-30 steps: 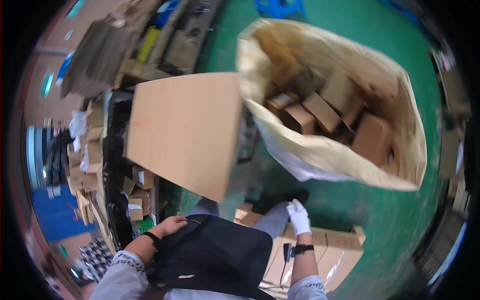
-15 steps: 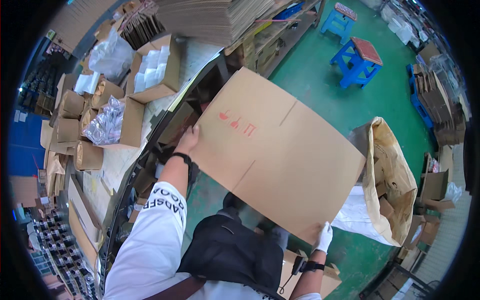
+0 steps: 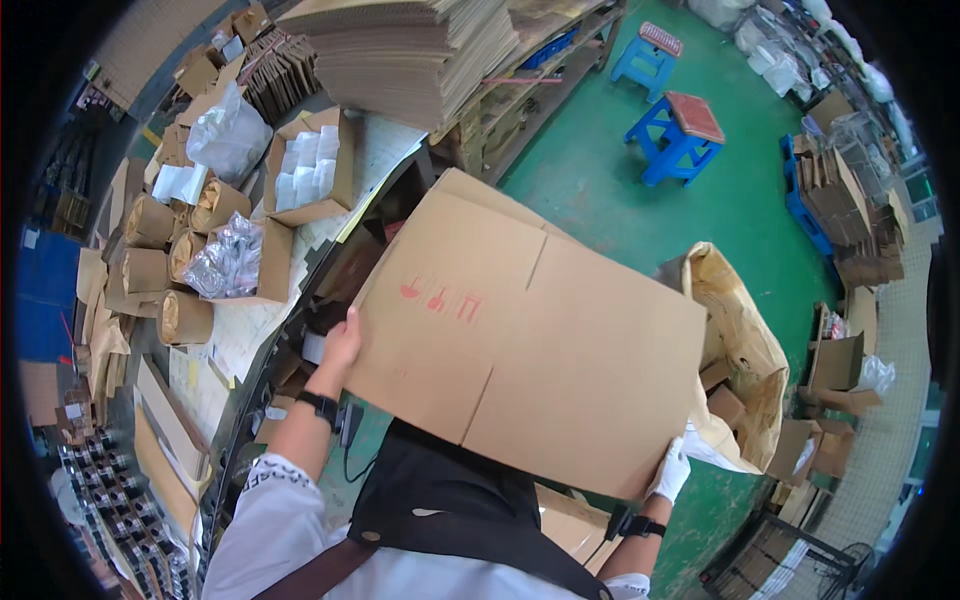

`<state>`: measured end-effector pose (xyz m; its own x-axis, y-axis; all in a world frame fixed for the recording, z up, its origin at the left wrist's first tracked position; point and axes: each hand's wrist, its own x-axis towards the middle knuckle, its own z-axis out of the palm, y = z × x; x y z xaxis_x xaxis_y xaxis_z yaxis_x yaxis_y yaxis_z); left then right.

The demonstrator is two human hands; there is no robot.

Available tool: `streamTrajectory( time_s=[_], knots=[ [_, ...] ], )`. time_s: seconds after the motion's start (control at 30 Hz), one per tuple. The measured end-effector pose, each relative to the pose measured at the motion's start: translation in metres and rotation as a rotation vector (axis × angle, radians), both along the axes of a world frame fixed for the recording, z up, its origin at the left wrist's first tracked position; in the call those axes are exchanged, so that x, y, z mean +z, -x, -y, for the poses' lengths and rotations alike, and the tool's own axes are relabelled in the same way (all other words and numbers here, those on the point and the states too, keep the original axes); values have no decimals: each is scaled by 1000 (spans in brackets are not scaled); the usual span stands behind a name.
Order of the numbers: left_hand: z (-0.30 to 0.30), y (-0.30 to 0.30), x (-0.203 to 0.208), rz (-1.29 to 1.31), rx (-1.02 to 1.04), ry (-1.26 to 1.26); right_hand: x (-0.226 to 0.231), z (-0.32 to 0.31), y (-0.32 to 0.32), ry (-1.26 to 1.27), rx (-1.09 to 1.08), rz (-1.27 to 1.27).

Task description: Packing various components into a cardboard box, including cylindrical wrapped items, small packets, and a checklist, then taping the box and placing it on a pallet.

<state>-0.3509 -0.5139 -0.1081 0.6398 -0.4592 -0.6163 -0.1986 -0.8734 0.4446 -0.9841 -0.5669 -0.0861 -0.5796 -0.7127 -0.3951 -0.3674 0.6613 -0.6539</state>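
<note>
Your left grip (image 3: 341,348) clasps the flat carton (image 3: 545,335), right grip (image 3: 670,473) its corner: up beside the desk's (image 3: 250,335) right edge, not yet opened!

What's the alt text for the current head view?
The left hand and white-gloved right hand hold a flattened cardboard carton by its left edge and lower right corner. At its right stands an open tan sack with cardboard pieces inside; a table with open boxes is at left, two blue stools on the green floor beyond.
</note>
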Motion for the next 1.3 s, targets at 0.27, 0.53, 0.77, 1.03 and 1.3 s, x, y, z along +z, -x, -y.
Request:
streamTrajectory(
  time_s=[0.27,0.53,0.77,1.03,1.3],
  knots=[
    [49,-11,43,130,-44,619,98,-10,-12,582,-364,783],
    [125,100,198,-420,98,1012,205,-29,-29,747,-95,349],
    [183,100,184,-482,-43,1056,294,76,-126,220,1171,-324],
    [163,109,223,-494,52,939,275,157,-97,-247,1191,-97],
    [138,47,295,-806,-385,750,342,124,-96,-37,904,-141]
  ],
)
